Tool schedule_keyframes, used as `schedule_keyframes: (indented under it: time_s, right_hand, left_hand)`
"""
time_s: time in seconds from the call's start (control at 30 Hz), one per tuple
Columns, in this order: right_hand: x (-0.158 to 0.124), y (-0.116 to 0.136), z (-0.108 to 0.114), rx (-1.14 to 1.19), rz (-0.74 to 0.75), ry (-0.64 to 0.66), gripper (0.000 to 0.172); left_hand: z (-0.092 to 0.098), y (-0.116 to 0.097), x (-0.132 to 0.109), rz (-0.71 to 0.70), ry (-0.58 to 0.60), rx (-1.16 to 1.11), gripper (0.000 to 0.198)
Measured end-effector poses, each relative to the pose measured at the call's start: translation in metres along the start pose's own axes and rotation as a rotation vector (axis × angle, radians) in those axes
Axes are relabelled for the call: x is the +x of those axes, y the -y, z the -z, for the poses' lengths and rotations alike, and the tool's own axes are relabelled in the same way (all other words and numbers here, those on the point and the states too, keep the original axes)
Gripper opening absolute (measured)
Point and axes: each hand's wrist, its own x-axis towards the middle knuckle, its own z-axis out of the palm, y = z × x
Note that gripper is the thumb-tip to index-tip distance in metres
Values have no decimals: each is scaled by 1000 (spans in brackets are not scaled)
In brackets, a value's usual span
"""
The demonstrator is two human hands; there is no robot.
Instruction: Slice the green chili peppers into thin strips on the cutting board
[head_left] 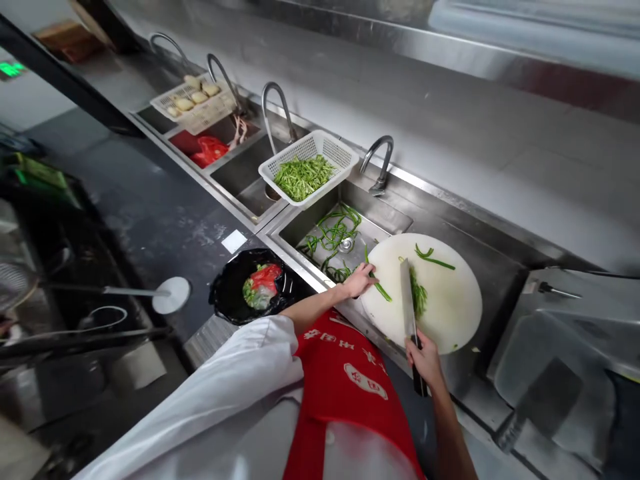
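Note:
My right hand (426, 360) is wrapped round the black handle of a kitchen knife (408, 297). The blade lies across a round white cutting board (457, 300), next to a small heap of cut green beans (419, 298). At the board's left edge, my left hand (359, 280) is closed with its fingers on a long green bean (383, 291), which sticks out on both sides of them. A few longer bean pieces (435, 259) rest at the far side of the board. More whole long beans (340, 230) lie in the sink.
A white basket (345, 155) of cut beans straddles the sinks to the left. Beyond it stand a basket of pale peeled vegetables (185, 104) and a red bag (209, 151). Curved taps (383, 167) line the back. A black-lined bin (227, 283) stands below left.

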Motion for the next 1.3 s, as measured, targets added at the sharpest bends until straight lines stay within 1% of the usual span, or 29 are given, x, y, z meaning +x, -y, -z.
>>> schedule_keyframes:
  time_s: [0.07,0.13,0.17,0.23,0.3,0.33,0.37,0.47,0.57,0.67,0.83,0.97,1.07,1.23,1.3]
  right_hand:
    - [4,-3,0,-47,-2,41,62]
    - [9,1,1,-143,-16,52,56]
    - [11,6,1,-220,-25,36,51]
    - [13,21,0,-419,-47,-36,42]
    - [12,39,-5,-653,-30,-154,42]
    - [12,48,-9,-741,-16,-171,40]
    - [13,55,-12,-805,-25,-152,39]
    - [14,68,-21,-927,-131,-119,38]
    - [9,74,-23,-978,-185,-110,38]
    - [-3,80,-20,-988,-183,-99,39]
    - [-20,95,-18,-1010,-214,-58,38]
    - [-21,101,-21,-1036,-248,-60,38]
    - [-20,103,-22,-1011,-264,-59,39]
    - [-19,102,-25,-1026,-306,-27,38]
    - [-17,101,-27,-1024,-320,-15,38]
  left_hand:
    - [-3,-11,-4,7,-12,-6,30]
    - [-8,-22,-4,-17,-8,-38,31]
    - [-10,-27,-2,-33,2,-58,30]
    - [-11,-32,2,-69,41,-100,27]
    - [-10,-34,9,-91,69,-134,26]
    - [-11,-33,13,-89,60,-145,25]
    - [-11,-32,18,-80,47,-153,25]
    - [-17,-30,29,-84,40,-190,24]
    - [-21,-32,30,-106,54,-184,26]
    - [-23,-34,27,-104,59,-142,26]
    - [-28,-32,28,-113,88,-181,25]
    - [-29,-33,28,-108,97,-151,26]
    - [-29,-35,27,-93,59,-138,24]
    - [-35,-38,28,-192,70,-167,23]
    - [-37,-38,29,-199,67,-151,23]
